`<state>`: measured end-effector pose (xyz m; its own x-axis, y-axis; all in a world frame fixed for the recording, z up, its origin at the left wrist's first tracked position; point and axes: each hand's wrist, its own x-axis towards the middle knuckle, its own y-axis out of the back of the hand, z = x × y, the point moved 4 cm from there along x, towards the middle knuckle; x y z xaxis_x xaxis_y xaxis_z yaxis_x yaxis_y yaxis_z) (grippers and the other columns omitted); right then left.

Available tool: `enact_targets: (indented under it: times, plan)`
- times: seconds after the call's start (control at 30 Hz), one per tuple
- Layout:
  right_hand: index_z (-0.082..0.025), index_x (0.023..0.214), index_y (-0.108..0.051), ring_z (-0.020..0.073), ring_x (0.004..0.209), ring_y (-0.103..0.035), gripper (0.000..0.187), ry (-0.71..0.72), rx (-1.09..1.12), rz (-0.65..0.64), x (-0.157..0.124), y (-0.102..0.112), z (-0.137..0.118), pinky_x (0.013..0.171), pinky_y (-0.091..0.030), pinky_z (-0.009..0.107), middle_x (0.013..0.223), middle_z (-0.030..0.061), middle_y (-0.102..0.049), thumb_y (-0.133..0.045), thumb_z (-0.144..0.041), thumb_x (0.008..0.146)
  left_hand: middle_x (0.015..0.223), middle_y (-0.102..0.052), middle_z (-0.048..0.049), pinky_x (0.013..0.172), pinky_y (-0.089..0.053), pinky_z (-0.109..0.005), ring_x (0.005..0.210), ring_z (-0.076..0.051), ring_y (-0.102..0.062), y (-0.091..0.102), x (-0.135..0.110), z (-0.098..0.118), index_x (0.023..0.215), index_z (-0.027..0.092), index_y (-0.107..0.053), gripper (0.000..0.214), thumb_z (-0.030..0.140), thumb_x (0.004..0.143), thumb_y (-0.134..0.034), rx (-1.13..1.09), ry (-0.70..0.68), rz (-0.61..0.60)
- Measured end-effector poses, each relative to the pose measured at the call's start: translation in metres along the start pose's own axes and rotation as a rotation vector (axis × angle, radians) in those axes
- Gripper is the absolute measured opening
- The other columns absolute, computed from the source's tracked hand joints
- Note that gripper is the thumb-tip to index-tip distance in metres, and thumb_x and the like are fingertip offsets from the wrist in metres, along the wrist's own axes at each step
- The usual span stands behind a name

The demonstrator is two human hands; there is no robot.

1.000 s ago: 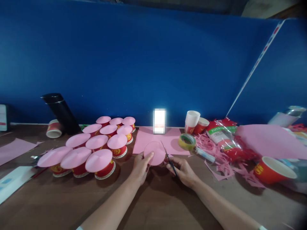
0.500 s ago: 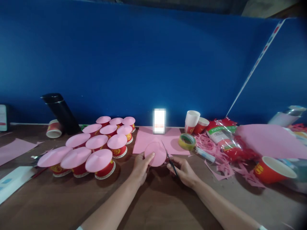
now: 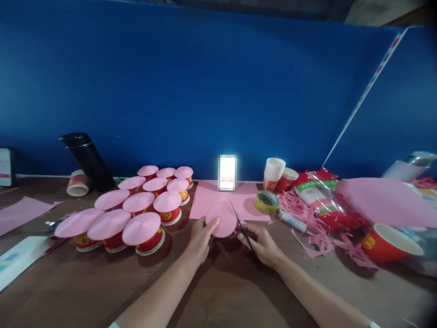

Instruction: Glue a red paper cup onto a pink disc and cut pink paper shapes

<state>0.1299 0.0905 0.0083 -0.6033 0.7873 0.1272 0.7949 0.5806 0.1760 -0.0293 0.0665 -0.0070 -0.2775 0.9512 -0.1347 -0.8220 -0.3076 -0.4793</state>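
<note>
A round pink paper disc (image 3: 223,218) is pinched in my left hand (image 3: 201,239), thumb on top at its left edge. My right hand (image 3: 261,243) is closed on dark scissors (image 3: 240,224), whose blades point up and away along the disc's right edge. Behind the disc, pink paper sheets (image 3: 201,198) lie flat on the table. To the left stand several upturned red paper cups (image 3: 150,241), each topped by a shallow pink paper cone (image 3: 141,227).
A tape roll (image 3: 266,202), a marker (image 3: 292,221), pink paper scraps (image 3: 319,243) and a red plastic bag (image 3: 321,196) lie to the right. An upright red cup (image 3: 391,243) stands near the right edge. A black bottle (image 3: 87,159) leans against the blue wall (image 3: 205,91).
My hands, the disc and the scissors look almost unchanged. The surroundings have shifted very slightly to the right in the picture.
</note>
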Motion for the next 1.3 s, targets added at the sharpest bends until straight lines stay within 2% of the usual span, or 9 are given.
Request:
enact_targets:
  times: [0.53,0.77,1.03,1.3]
  plan:
    - [-0.012,0.094,-0.061,0.0072,0.050,-0.040,0.029,-0.017,-0.033,0.009,0.000,0.001,0.010,0.047,-0.035,0.019,0.058,-0.0030,-0.047,-0.057,-0.036,0.079,0.078,-0.069,-0.0128,0.067,-0.049,-0.028,0.070,-0.019,-0.064,-0.001,-0.001,0.002,0.091,0.005,-0.062,0.038,0.030,0.063,-0.070,-0.015,0.000,0.021]
    - [-0.012,0.098,-0.059,0.0070,0.054,-0.043,0.034,-0.020,0.039,0.007,0.000,0.001,0.009,0.049,-0.038,0.019,0.076,0.0030,-0.058,-0.059,-0.038,0.077,0.072,-0.069,-0.0111,0.061,-0.049,-0.024,0.065,-0.017,-0.063,-0.001,0.000,0.001,0.085,0.006,-0.064,0.033,0.030,0.063,-0.070,0.016,0.021,0.023]
    - [-0.012,0.096,-0.060,0.0076,0.053,-0.043,0.036,-0.019,0.075,0.018,-0.001,0.000,0.011,0.047,-0.037,0.019,0.069,0.0014,-0.054,-0.059,-0.042,0.076,0.075,-0.069,-0.0121,0.063,-0.050,-0.025,0.068,-0.019,-0.064,-0.003,-0.002,0.002,0.086,0.007,-0.065,0.036,0.033,0.062,-0.071,0.010,0.034,-0.018]
    - [-0.012,0.096,-0.060,0.0072,0.051,-0.041,0.036,-0.008,0.050,0.012,-0.001,0.001,0.009,0.047,-0.036,0.019,0.063,-0.0009,-0.050,-0.059,-0.042,0.076,0.074,-0.069,-0.0118,0.061,-0.050,-0.025,0.065,-0.018,-0.064,-0.004,-0.003,0.003,0.086,0.006,-0.065,0.035,0.031,0.061,-0.072,0.023,0.042,-0.003]
